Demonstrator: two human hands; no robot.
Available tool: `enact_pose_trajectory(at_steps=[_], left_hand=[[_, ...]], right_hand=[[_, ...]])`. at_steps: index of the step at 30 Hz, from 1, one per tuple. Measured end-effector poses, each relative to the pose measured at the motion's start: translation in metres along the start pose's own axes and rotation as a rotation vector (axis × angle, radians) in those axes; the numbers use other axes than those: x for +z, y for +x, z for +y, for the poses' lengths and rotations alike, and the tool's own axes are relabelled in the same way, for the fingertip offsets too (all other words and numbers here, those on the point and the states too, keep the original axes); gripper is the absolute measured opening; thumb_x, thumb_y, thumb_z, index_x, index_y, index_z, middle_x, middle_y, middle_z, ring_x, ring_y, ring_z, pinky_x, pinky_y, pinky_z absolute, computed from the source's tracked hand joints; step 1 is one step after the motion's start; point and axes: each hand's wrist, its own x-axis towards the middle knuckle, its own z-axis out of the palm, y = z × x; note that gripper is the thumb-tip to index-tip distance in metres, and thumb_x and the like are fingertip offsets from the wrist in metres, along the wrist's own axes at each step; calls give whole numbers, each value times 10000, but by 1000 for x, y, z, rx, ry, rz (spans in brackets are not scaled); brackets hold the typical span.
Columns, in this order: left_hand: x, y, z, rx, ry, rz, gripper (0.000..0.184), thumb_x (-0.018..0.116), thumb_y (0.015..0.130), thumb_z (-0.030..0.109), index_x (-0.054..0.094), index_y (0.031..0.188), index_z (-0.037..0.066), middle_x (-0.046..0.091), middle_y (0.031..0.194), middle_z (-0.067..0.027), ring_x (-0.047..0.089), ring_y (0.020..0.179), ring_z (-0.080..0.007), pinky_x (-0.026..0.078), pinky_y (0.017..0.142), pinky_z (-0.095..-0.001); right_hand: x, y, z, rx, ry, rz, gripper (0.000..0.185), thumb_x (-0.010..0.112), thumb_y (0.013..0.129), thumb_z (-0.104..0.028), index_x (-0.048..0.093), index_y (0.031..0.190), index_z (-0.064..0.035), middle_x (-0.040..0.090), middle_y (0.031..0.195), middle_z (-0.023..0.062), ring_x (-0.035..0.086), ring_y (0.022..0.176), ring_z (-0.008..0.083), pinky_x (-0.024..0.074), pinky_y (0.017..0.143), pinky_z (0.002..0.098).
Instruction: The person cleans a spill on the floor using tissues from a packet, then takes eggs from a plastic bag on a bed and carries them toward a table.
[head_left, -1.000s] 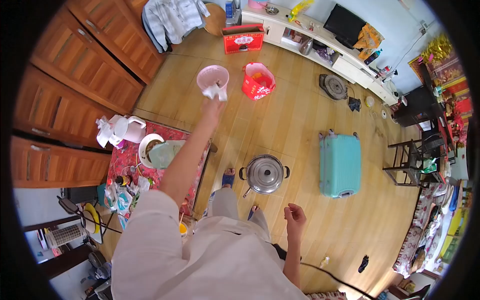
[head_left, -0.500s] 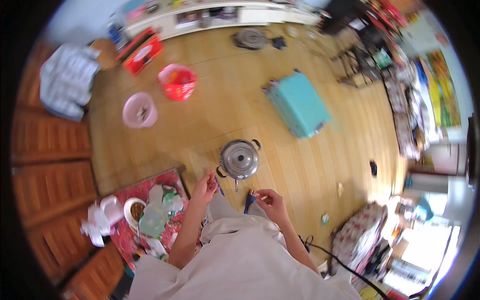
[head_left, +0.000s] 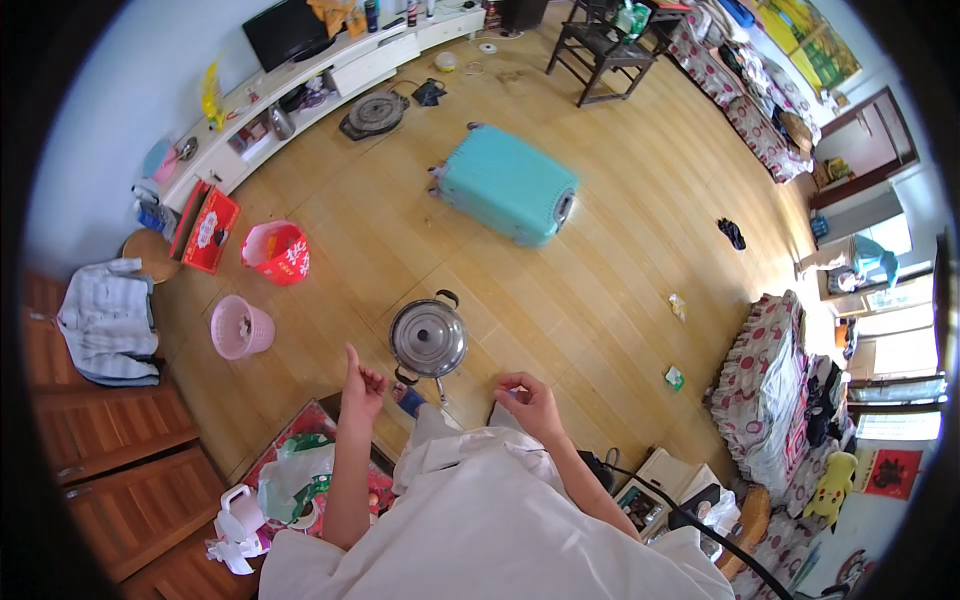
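Observation:
My left hand (head_left: 364, 388) hangs in the air left of a lidded steel pot (head_left: 428, 338), thumb stretched up and fingers loosely bent. Nothing shows in it. To the right of the pot, my right hand (head_left: 530, 405) is also raised, its fingers curled with a gap toward the thumb, and no held thing is visible. The pot stands on the wooden floor with dark side handles and a dark lid knob. Both hands are apart from it. A blue slipper (head_left: 408, 400) shows just below the pot.
A turquoise suitcase (head_left: 508, 186) lies farther ahead. Left are a pink basket (head_left: 241, 330), a red bucket (head_left: 276, 253) and a red box (head_left: 209, 230). A low red table (head_left: 378, 490) with bags stands by my left arm. A black cable (head_left: 690, 515) runs past my right arm.
My view has turned right, so the suitcase, pot and buckets sit farther left in the picture. My left thumb now points up. The right fingers look more curled.

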Motion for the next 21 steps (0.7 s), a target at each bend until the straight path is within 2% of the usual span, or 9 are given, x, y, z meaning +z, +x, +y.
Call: enact_pose_trajectory(at_steps=[5, 7, 8, 13, 15, 16, 17, 19, 21], left_hand=[[97, -21, -95, -80, 82, -17, 597, 619, 803, 681, 477, 483, 198, 570, 515, 7, 578, 472, -136, 550, 522, -310], [140, -28, -132, -142, 107, -78, 628, 588, 821, 691, 500, 460, 184, 596, 536, -29, 592, 485, -178, 556, 534, -351], [156, -23, -151, -187, 79, -141, 628, 531, 864, 678, 408, 476, 199, 642, 589, -57, 623, 496, -225, 564, 524, -396], [236, -16, -202, -270, 248, -370, 630, 452, 934, 617, 313, 483, 199, 672, 658, -118, 670, 587, -257, 560, 553, -418], [248, -1, -211, -183, 483, -307, 623, 452, 935, 612, 304, 494, 198, 684, 714, -140, 676, 615, -272, 557, 564, -431], [236, 28, -218, -228, 479, -277, 590, 441, 947, 590, 381, 542, 166, 681, 725, -141, 673, 627, -267, 549, 561, -432], [232, 40, -220, -228, 481, -276, 590, 441, 947, 590, 381, 542, 166, 681, 725, -141, 673, 627, -267, 549, 561, -432], [225, 62, -219, -228, 542, -92, 552, 454, 949, 569, 467, 625, 122, 660, 700, -121, 654, 607, -245, 540, 541, -422], [181, 122, -224, -185, 622, 60, 520, 480, 942, 543, 550, 733, 72, 641, 696, -107, 627, 579, -233, 530, 531, -404]], right_hand=[[-125, -4, 24, 34, 124, 109, 216, 725, 852, -130, 670, 1036, -32, 648, 909, -11, 533, 623, 23, 424, 534, 196], [-180, -10, 39, 82, 127, 151, 209, 718, 861, -130, 661, 1041, -39, 632, 926, -14, 561, 626, 33, 443, 526, 203], [-205, -12, 49, 97, 148, 214, 206, 715, 861, -127, 660, 1037, -36, 626, 921, -10, 567, 633, 40, 440, 524, 203], [-292, -36, 78, 102, 176, 423, 181, 699, 859, -102, 659, 1016, -22, 617, 908, -3, 557, 634, 45, 427, 511, 205], [-309, -39, 89, 112, 217, 553, 183, 702, 847, -122, 668, 988, -11, 634, 874, 10, 573, 715, 53, 455, 609, 208], [-317, -41, 89, 176, 218, 589, 173, 695, 835, -103, 670, 975, -6, 645, 881, 20, 583, 773, 67, 463, 669, 211], [-322, -38, 94, 176, 220, 590, 173, 695, 835, -103, 670, 975, -6, 645, 881, 20, 583, 773, 67, 463, 669, 211], [-329, -27, 108, 173, 256, 655, 171, 698, 824, -97, 676, 964, -3, 656, 875, 28, 586, 801, 73, 465, 684, 210], [-329, -12, 107, 174, 268, 665, 164, 690, 820, -89, 678, 953, 6, 659, 858, 30, 589, 820, 81, 465, 694, 214]])
